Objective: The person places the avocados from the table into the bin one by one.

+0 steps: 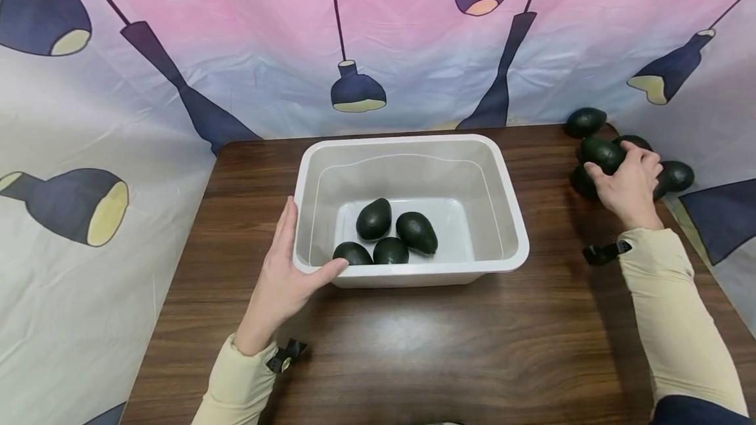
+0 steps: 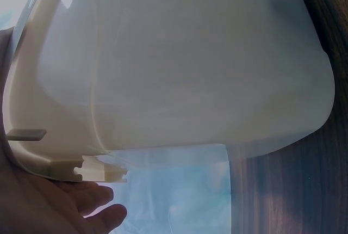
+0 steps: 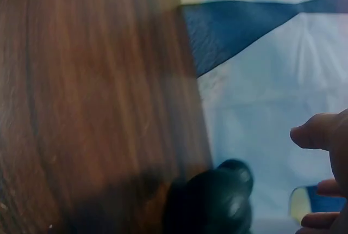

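Observation:
A white plastic tub (image 1: pixel 407 272) stands mid-table with several dark green avocados (image 1: pixel 373 219) lying inside. At its near left corner my left hand (image 1: pixel 286 281) holds the rim, thumb over the front edge and fingers along the outer left side. The left wrist view shows fingertips (image 2: pixel 100 204) below the rim of the tub (image 2: pixel 190 71). Over at the right, my right hand (image 1: pixel 632 185) reaches over a pile of avocados (image 1: pixel 601 155), thumb and fingers spread at the top one. In the right wrist view its thumb (image 3: pixel 315 130) stands apart from the fingers, beside dark avocados (image 3: pixel 212 201).
The brown wooden table (image 1: pixel 413 346) ends at the back and right against a hanging cloth (image 1: pixel 283 31) printed with lamps. More avocados (image 1: pixel 585 122) lie at the table's far right corner, close to the cloth. Black straps sit on both wrists.

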The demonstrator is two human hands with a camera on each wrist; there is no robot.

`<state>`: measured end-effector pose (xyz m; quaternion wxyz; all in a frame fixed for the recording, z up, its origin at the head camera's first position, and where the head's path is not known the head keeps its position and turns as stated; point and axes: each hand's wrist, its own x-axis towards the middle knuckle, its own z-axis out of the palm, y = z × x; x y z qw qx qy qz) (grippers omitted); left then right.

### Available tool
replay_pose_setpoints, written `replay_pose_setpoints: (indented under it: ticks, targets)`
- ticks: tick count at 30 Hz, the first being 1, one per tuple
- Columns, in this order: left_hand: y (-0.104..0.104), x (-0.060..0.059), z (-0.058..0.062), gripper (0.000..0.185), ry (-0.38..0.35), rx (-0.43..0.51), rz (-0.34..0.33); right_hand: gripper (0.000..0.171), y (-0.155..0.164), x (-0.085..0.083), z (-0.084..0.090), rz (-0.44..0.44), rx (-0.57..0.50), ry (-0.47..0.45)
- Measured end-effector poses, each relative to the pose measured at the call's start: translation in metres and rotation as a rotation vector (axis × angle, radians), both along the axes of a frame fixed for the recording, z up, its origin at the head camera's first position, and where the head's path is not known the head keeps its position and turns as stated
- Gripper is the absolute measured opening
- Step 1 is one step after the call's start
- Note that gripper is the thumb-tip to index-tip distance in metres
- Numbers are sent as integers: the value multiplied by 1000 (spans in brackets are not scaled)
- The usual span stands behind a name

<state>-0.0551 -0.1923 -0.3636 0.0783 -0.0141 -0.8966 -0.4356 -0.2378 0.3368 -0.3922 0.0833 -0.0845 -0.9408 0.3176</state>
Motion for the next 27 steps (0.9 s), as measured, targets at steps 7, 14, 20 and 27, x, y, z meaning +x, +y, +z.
replay_pose_setpoints:
  ticks: [7,14,20,27]
  targets:
    - [1,1,2,115,3,-8,4,83,10,-5,-18,-3,29,-89]
    - [1,1,3,115,11,5,3,82,13,-10,-29,-1,24,-105]
    - [0,0,3,115,19,11,2,80,12,-10,-36,-9,5,-120]
    - [0,0,2,115,21,4,3,82,12,-9,-41,-11,14,-135]
